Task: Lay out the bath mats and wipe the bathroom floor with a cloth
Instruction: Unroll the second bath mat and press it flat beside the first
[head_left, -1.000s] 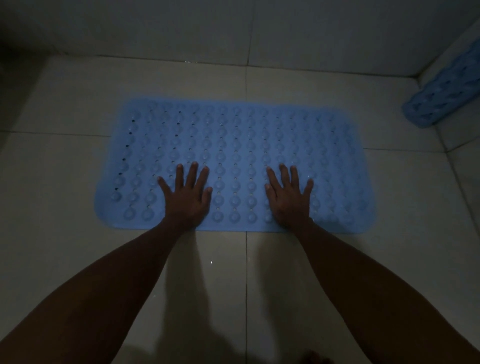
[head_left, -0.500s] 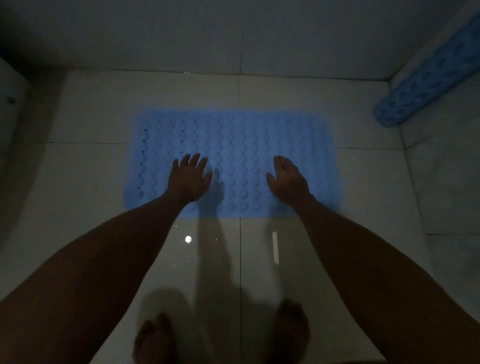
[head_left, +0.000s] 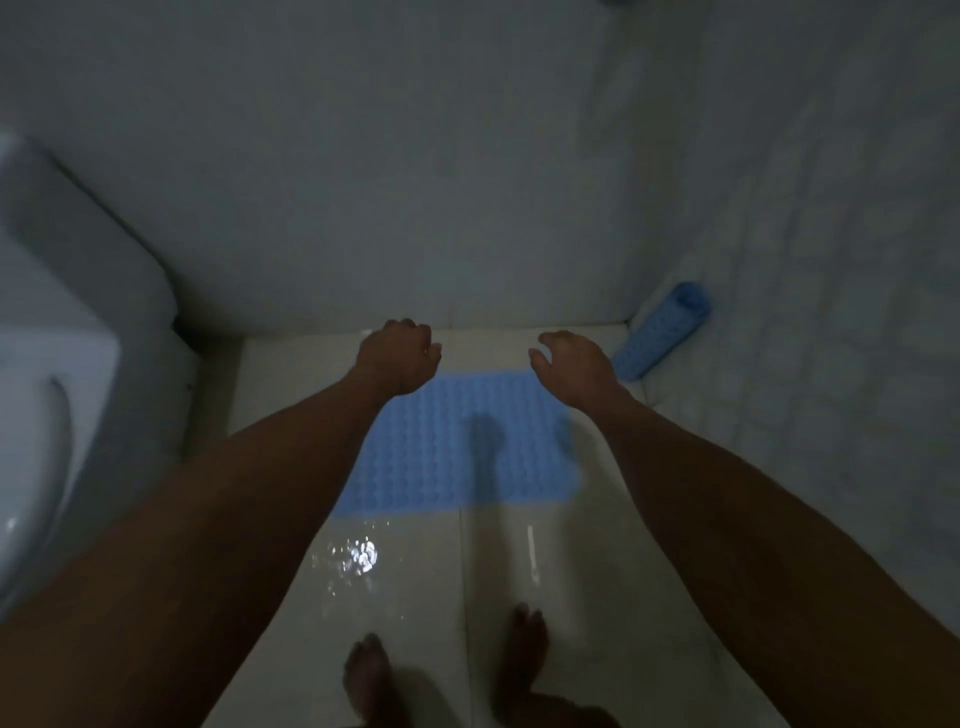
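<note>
- Nearest, the person's bare feet (head_left: 522, 654) stand on the glossy tiled floor (head_left: 415, 597). A bright glint just ahead of the left foot suggests the tiles are wet, so footing looks slippery, and this stretch probably needs the cloth. No cloth is in view.
- Further out, the blue bath mat (head_left: 441, 457) lies flat on the floor, spread open, its long near edge square to the feet. Its studded surface looks like soft rubber: light, floppy, likely to cling to wet tile. If it needs shifting, I would peel it up by a corner or short edge, not drag it.
- Above the mat, both arms reach forward. The left hand (head_left: 397, 358) hangs with fingers loosely curled, holding nothing. The right hand (head_left: 571, 366) is relaxed and empty too. Neither touches the mat.
- Far right, a second blue mat, rolled up (head_left: 662, 330), leans in the corner against the wall (head_left: 363, 182). It should be light; take it round the middle of the roll, then unroll from its free edge.
- Far left, a white toilet (head_left: 47, 332).
</note>
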